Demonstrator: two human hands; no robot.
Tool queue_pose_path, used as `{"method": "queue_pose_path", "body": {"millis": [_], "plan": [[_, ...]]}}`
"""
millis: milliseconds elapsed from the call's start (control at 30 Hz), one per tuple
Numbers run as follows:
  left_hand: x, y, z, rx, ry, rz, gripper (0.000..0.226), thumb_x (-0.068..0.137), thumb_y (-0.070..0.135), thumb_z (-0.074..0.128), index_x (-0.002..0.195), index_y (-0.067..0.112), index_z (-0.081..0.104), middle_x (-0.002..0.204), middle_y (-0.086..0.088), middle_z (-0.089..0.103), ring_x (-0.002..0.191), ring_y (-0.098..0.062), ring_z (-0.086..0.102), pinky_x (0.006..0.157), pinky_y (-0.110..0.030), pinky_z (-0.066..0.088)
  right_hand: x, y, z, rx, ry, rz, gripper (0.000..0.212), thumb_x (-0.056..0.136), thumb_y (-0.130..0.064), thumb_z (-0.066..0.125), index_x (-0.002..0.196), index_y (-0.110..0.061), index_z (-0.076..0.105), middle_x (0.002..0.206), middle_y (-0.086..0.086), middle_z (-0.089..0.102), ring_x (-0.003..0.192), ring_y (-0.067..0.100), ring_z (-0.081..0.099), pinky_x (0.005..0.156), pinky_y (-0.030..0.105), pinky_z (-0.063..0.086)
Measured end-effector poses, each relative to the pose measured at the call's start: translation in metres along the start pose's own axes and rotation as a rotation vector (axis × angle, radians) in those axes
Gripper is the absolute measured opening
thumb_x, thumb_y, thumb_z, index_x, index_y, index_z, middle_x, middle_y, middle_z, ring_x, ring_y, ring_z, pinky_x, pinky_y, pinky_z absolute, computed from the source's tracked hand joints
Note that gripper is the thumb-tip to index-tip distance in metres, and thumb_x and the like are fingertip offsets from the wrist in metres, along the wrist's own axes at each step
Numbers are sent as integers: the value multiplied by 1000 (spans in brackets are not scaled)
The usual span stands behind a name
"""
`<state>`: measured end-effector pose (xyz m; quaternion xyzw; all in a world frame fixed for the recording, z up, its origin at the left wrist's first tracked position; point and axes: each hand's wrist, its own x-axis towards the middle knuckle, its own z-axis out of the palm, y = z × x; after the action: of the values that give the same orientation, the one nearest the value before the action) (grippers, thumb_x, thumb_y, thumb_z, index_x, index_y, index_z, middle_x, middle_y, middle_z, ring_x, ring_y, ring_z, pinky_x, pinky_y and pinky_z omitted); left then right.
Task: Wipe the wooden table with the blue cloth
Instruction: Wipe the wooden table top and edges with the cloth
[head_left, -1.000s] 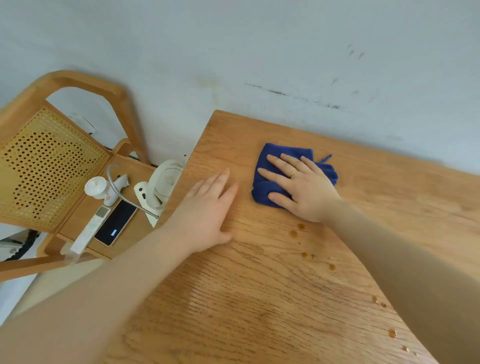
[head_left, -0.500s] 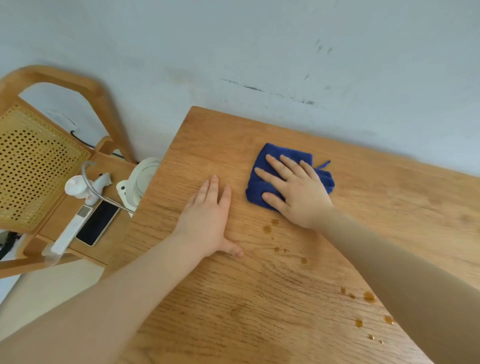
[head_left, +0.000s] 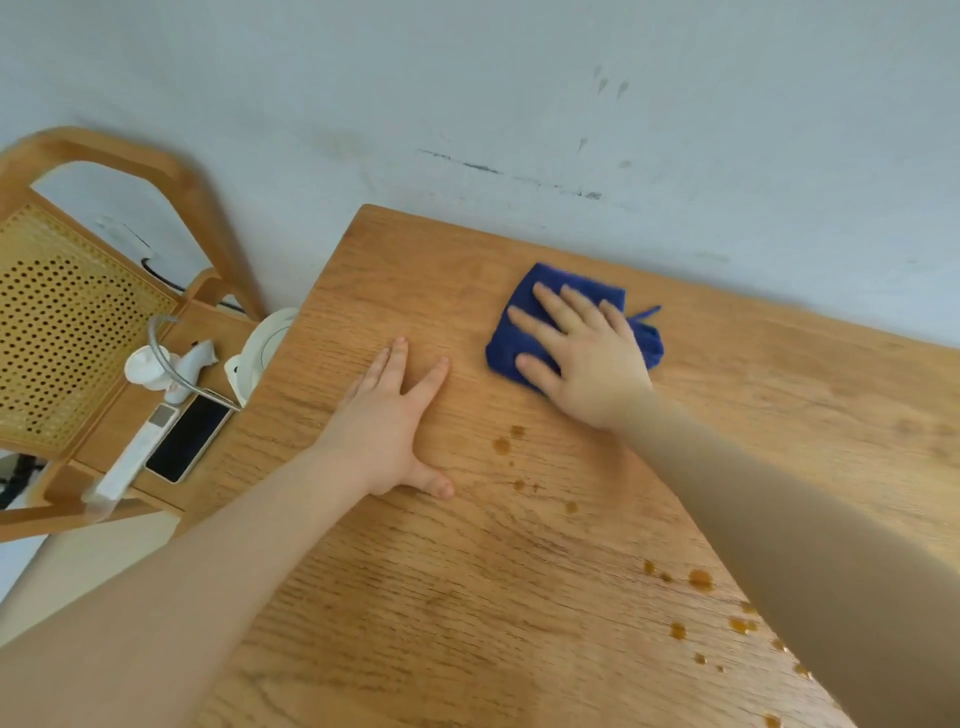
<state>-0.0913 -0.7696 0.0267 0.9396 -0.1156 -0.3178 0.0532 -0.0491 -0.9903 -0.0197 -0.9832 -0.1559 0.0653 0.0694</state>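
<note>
A folded blue cloth (head_left: 506, 340) lies on the wooden table (head_left: 426, 270) near its far edge. My right hand (head_left: 582, 358) presses flat on the cloth, fingers spread toward the upper left. My left hand (head_left: 387, 431) rests palm down on the bare wood to the left of the cloth, fingers apart, holding nothing. Brown droplets (head_left: 503, 444) dot the wood just below the cloth, and more brown drops (head_left: 698, 579) lie further down beside my right forearm.
A pale wall (head_left: 519, 104) stands directly behind the table. Left of the table is a wooden cane-back chair (head_left: 67, 332) whose seat holds a phone (head_left: 187, 439), a white remote (head_left: 137, 454), a small white device (head_left: 150, 366) and a white kettle-like object (head_left: 260, 348).
My view has shifted left, so the table sits further right in frame. My left hand slid away from the table's left edge onto the wood. My right hand keeps pressing the cloth near the far edge.
</note>
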Motion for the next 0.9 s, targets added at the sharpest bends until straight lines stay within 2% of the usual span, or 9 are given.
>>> {"method": "queue_pose_path", "body": {"millis": [100, 167, 233, 333, 433, 533, 633, 767, 900], "plan": [[0, 2, -1, -6, 1, -14, 131, 56, 62, 76, 145, 35, -16, 150, -11, -33, 142, -23, -21, 119, -40, 2, -45, -12, 3, -4, -56, -140, 65, 83, -65, 10, 142, -44, 23, 156, -5, 15, 143, 22, 13, 114, 47, 6], [1, 3, -2, -6, -2, -22, 132, 55, 61, 77, 146, 35, -16, 151, -12, -32, 143, -23, -20, 119, -41, 4, -45, -8, 1, -15, -71, -181, 65, 82, -66, 11, 142, -44, 24, 156, -6, 16, 143, 22, 14, 114, 47, 7], [2, 2, -2, 0, 0, -22, 132, 55, 61, 76, 145, 35, -16, 151, -11, -31, 143, -23, -19, 119, -41, 4, -23, 4, -1, -22, -45, -134, 64, 82, -66, 14, 141, -45, 24, 156, -7, 15, 143, 20, 13, 114, 46, 8], [4, -1, 0, 11, -3, -18, 132, 55, 62, 76, 145, 36, -17, 151, -10, -32, 143, -23, -19, 119, -40, 2, 19, 27, -2, 27, 51, 105, 51, 91, -58, 32, 141, -43, 29, 156, -5, 18, 143, 20, 12, 114, 47, 8], [2, -1, 0, 21, -9, -14, 131, 56, 62, 75, 145, 35, -17, 151, -11, -32, 143, -23, -20, 119, -41, 2, 40, 40, -6, 20, 60, 238, 50, 94, -55, 29, 142, -41, 27, 156, -2, 17, 143, 23, 12, 115, 47, 9], [1, 5, -4, 64, -32, -22, 132, 58, 61, 75, 145, 31, -19, 151, -15, -31, 143, -27, -19, 119, -42, 4, 18, 26, -4, 9, 51, 247, 51, 94, -54, 28, 143, -40, 26, 157, -1, 15, 143, 23, 10, 115, 47, 8], [0, 13, -8, 97, -56, -26, 132, 61, 59, 75, 146, 25, -21, 150, -18, -30, 143, -30, -16, 119, -42, 5, -31, 10, -1, 8, 26, 125, 57, 90, -60, 19, 143, -40, 25, 156, -3, 15, 144, 22, 11, 115, 45, 7], [4, 15, -16, 80, -61, 129, 132, 63, 50, 79, 145, 22, -20, 148, -4, -37, 144, -21, -16, 117, -35, 2, -42, 29, -6, 34, -29, 10, 65, 82, -65, 13, 141, -41, 28, 155, -5, 18, 143, 22, 15, 114, 44, 11], [14, 20, -13, 223, -74, 266, 129, 67, 48, 76, 144, 22, -23, 149, -2, -36, 141, -17, -24, 114, -35, -12, 7, 63, -9, 63, 76, 235, 51, 93, -56, 31, 141, -39, 32, 155, -3, 20, 143, 22, 15, 114, 43, 10]]}}
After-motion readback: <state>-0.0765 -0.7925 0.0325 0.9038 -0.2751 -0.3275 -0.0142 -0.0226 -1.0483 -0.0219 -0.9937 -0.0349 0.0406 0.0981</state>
